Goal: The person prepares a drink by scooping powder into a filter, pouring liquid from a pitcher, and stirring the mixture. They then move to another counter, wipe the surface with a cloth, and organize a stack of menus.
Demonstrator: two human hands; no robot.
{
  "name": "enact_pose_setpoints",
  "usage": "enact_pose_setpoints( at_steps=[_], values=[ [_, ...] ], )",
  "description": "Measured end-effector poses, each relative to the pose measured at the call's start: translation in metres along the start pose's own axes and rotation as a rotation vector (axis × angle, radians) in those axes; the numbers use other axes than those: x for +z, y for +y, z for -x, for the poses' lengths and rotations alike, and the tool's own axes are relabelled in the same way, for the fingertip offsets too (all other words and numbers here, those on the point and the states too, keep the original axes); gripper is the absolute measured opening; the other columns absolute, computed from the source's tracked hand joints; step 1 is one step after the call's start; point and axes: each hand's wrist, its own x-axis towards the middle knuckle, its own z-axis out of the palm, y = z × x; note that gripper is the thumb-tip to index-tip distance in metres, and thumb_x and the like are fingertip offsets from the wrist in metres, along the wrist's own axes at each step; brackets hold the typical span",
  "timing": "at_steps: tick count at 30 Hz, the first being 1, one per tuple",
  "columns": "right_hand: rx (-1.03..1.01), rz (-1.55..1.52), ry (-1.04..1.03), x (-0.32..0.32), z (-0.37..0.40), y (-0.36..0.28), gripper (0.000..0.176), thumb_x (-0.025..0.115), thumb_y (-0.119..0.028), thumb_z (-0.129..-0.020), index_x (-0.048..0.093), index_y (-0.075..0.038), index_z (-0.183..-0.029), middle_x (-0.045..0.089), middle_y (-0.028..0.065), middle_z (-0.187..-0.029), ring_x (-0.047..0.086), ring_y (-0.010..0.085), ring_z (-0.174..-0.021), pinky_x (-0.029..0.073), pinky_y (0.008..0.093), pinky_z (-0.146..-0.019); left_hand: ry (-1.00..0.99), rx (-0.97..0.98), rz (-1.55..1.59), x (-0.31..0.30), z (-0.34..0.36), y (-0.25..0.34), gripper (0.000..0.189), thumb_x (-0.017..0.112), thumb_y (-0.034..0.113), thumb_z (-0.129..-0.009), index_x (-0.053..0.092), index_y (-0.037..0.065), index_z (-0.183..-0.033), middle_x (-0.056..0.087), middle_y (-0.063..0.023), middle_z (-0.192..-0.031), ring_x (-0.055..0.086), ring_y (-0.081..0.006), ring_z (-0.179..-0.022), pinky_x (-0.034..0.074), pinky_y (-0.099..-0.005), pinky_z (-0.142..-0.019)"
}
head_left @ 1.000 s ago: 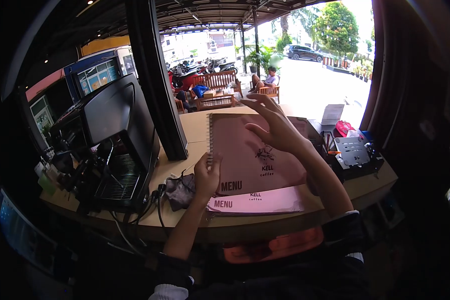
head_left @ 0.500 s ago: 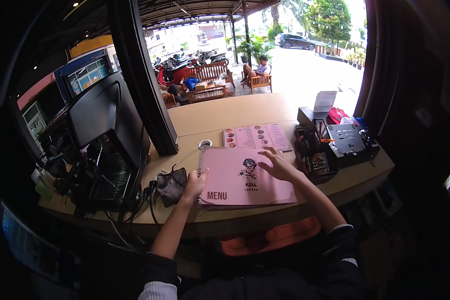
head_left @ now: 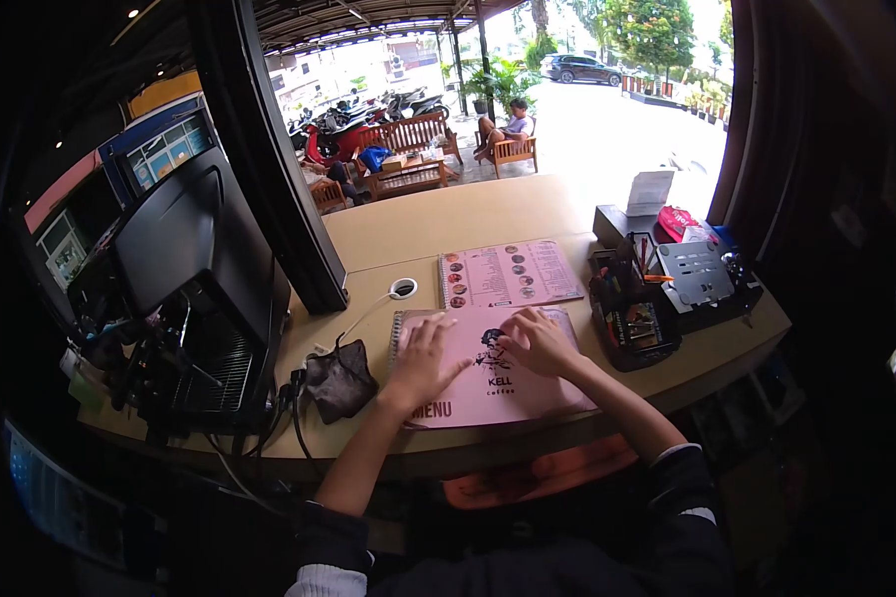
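Observation:
A pink spiral-bound menu (head_left: 473, 398) with a printed portrait and the words "KELL coffee" lies on the wooden counter in front of me. My left hand (head_left: 423, 366) is over its left half, fingers spread and holding nothing. Over the upper right part of the cover is my right hand (head_left: 541, 343), its fingers apart and bent slightly, partly hiding the portrait. Just beyond, a second pink menu (head_left: 513, 274) lies with a page of small round pictures and text facing up. A dark cloth pouch (head_left: 340, 381) sits left of the near menu.
At left stands a black espresso machine (head_left: 184, 298), with cables (head_left: 291, 408) beside it. A white tape roll (head_left: 402, 289) lies near a dark post (head_left: 259, 159). On the right are a black organizer (head_left: 632, 323) and a metal stand (head_left: 702, 274). Outside, a person (head_left: 513, 124) sits in a chair.
My left hand has let go of the near menu's spiral edge and spread over its cover. That menu has moved slightly toward me, showing more of the far one and the tape roll.

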Motion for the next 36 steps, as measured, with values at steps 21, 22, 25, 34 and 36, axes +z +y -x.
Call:
enact_pose_setpoints(
  at_steps=[21, 22, 25, 34, 36],
  values=[
    [1.105, 0.238, -0.223, 0.000, -0.118, 0.134, 0.127, 0.076, -0.068, -0.045, 0.023, 0.004, -0.135, 0.036, 0.0192, -0.134, 0.037, 0.0324, -0.125, 0.042, 0.0461, -0.095, -0.261, -0.024, -0.123, 0.023, 0.009, 0.000, 0.084, 0.034, 0.071, -0.081, 0.021, 0.017, -0.144, 0.012, -0.0144, -0.150, 0.007, -0.0289, -0.140, -0.004, -0.0557, -0.109],
    [1.109, 0.234, -0.227, 0.000, -0.119, 0.135, 0.128, 0.077, -0.067, -0.044, 0.022, 0.004, -0.135, 0.036, 0.0193, -0.134, 0.037, 0.0323, -0.125, 0.042, 0.0461, -0.095, -0.256, -0.022, -0.125, 0.023, 0.008, 0.000, 0.084, 0.034, 0.071, -0.081, 0.021, 0.017, -0.144, 0.013, -0.0144, -0.150, 0.007, -0.0290, -0.140, -0.004, -0.0561, -0.108],
    [1.139, 0.201, -0.221, -0.001, -0.122, 0.140, 0.129, 0.079, -0.065, -0.043, 0.020, 0.003, -0.136, 0.036, 0.0194, -0.134, 0.038, 0.0320, -0.125, 0.043, 0.0461, -0.094, -0.266, -0.030, -0.125, 0.022, 0.008, 0.002, 0.084, 0.034, 0.071, -0.081, 0.021, 0.017, -0.144, 0.013, -0.0142, -0.150, 0.007, -0.0291, -0.140, -0.004, -0.0565, -0.108],
    [1.202, 0.110, -0.204, -0.003, -0.124, 0.154, 0.136, 0.085, -0.058, -0.039, 0.013, 0.002, -0.138, 0.035, 0.0200, -0.136, 0.040, 0.0312, -0.125, 0.046, 0.0461, -0.092, -0.269, -0.041, -0.109, 0.021, 0.008, 0.003, 0.084, 0.034, 0.071, -0.081, 0.021, 0.017, -0.144, 0.013, -0.0142, -0.150, 0.007, -0.0286, -0.140, -0.004, -0.0545, -0.109],
    [1.220, 0.095, -0.201, -0.001, -0.127, 0.160, 0.137, 0.086, -0.057, -0.038, 0.012, 0.001, -0.138, 0.035, 0.0202, -0.136, 0.040, 0.0310, -0.125, 0.047, 0.0461, -0.091, -0.272, -0.050, -0.107, 0.019, 0.008, 0.004, 0.084, 0.034, 0.071, -0.081, 0.021, 0.017, -0.144, 0.013, -0.0142, -0.150, 0.007, -0.0287, -0.140, -0.004, -0.0544, -0.109]
  ],
)
